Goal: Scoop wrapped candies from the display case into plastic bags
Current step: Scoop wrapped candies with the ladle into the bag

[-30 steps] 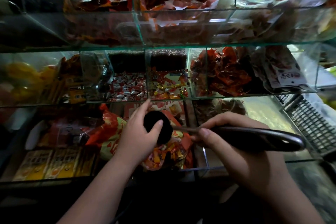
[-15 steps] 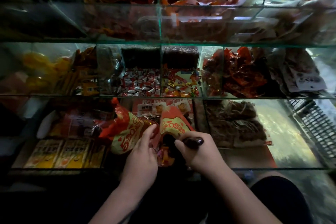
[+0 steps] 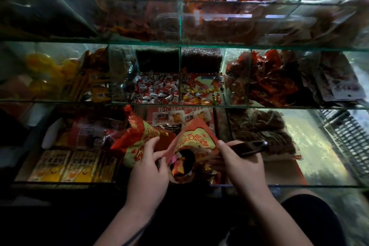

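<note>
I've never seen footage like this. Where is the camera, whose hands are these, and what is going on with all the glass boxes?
There is no machine here. A person wears one wide-angle camera on the head, so you look forward and down at their own two bare hands. In front stands a glass display case split into compartments, which hold wrapped candies, red snack packets and yellow packets. The left hand pinches the edge of a red-and-yellow plastic bag, holding its mouth open. The right hand grips the dark handle of a scoop, whose bowl sits in the bag's mouth with a few candies in it. A wire basket shows at the right edge.
</note>
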